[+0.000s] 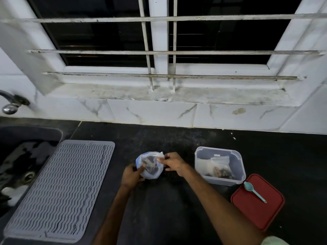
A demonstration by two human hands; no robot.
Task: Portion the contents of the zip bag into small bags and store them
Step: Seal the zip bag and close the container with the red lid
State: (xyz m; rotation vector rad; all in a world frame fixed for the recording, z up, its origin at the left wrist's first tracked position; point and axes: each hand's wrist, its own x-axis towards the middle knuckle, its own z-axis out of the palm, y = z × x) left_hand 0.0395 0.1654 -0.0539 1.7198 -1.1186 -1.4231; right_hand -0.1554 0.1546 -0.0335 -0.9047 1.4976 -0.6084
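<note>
Both hands hold a clear zip bag [150,167] with dark pieces inside, just above the black counter [159,209]. My left hand [131,175] grips its lower left side near the blue zip edge. My right hand [172,163] pinches the upper right edge of the bag. To the right stands an open clear plastic box [219,165] with a small filled bag [221,168] lying in it. The box's red lid [257,202] lies flat in front of it, with a teal spoon [254,190] resting on top.
A grey ribbed drying mat [62,190] covers the counter at the left, beside a dark sink [19,161] with a tap [10,103] above it. A white tiled wall [159,114] and a barred window [159,50] close off the back.
</note>
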